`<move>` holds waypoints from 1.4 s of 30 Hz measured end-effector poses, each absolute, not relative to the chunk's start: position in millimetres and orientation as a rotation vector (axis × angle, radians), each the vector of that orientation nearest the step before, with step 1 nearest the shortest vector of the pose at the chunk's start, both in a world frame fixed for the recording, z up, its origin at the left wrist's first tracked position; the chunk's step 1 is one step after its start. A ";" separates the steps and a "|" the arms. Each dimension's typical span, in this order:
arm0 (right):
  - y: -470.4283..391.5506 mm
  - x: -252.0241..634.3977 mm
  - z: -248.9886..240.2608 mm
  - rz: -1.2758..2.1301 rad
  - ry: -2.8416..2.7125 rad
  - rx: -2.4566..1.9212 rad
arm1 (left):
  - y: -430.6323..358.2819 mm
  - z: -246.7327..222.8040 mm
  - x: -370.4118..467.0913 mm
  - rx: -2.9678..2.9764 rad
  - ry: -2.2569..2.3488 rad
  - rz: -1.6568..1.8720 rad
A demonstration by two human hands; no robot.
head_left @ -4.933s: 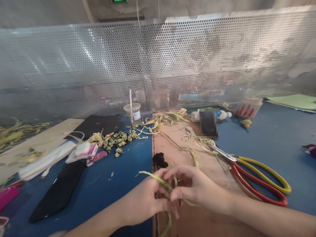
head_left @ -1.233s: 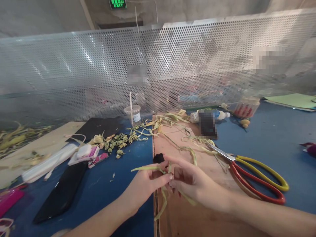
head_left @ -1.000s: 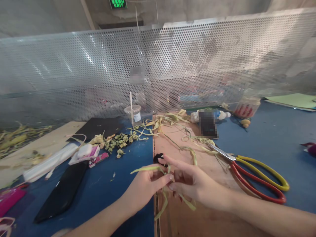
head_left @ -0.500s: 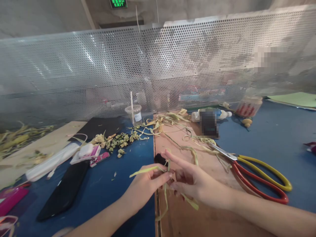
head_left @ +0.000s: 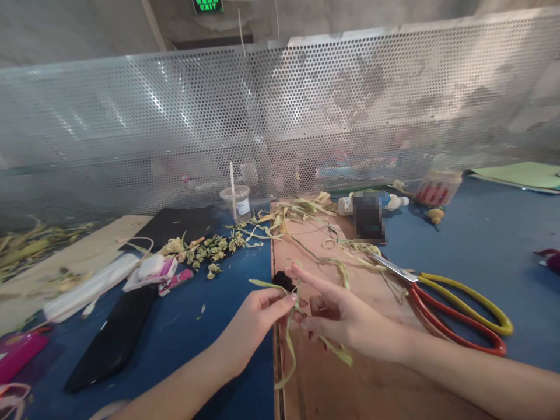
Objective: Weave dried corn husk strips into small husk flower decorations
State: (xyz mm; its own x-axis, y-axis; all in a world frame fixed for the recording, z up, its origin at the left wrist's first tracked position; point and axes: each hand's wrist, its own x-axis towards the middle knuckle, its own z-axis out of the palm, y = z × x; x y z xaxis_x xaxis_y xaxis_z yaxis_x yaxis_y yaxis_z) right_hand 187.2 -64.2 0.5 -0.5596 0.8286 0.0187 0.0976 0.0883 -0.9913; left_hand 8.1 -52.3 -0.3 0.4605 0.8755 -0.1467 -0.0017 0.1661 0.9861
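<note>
Pale green plant strips [head_left: 286,356] hang from between my two hands, above the seam of the blue and wooden surfaces. My left hand [head_left: 260,318] pinches one strip, and its free end points left past the knuckles. Close beside it on the right, my right hand [head_left: 341,318] holds the strips between thumb and curled fingers, its index finger stretched up and left. A strip end hangs below the right hand. The exact crossing of the strips is partly hidden by the fingers. A small black object [head_left: 284,281] lies just behind the fingertips.
Scissors [head_left: 459,309] with red and yellow handles lie right. Dried strips [head_left: 301,213] and small knotted pieces [head_left: 214,249] are spread behind. A black phone [head_left: 114,338] lies left. At the back stand a lidded cup [head_left: 237,204], a lying bottle [head_left: 394,202] and a mesh panel [head_left: 262,116].
My left hand has shifted slightly, its fingertips now a little higher and further left. The free strip end at its left has become shorter and sits higher. The right hand has barely moved.
</note>
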 end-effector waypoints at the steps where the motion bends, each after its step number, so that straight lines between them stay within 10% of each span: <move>1: -64.1 187.2 0.8 1.527 -1.754 -0.922 | -52.1 -0.4 7.7 1.249 0.900 0.759; 16: -63.0 186.7 0.6 1.560 -1.677 -0.979 | -51.2 4.9 8.4 1.301 0.935 0.718; 24: -50.0 190.9 14.8 0.716 -1.965 -1.139 | -52.6 7.2 8.1 1.521 0.969 0.584; 42: -26.1 169.0 21.4 1.257 -1.984 -0.784 | -54.9 2.0 4.3 1.372 0.927 0.611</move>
State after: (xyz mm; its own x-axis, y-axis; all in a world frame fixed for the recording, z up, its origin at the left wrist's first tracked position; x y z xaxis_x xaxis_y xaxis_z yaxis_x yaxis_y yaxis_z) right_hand 169.0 -26.1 21.4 -0.6074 0.7667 0.2078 0.1398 0.3608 -0.9221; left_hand 4.3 -54.9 2.0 0.5279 0.8267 -0.1946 0.1481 0.1360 0.9796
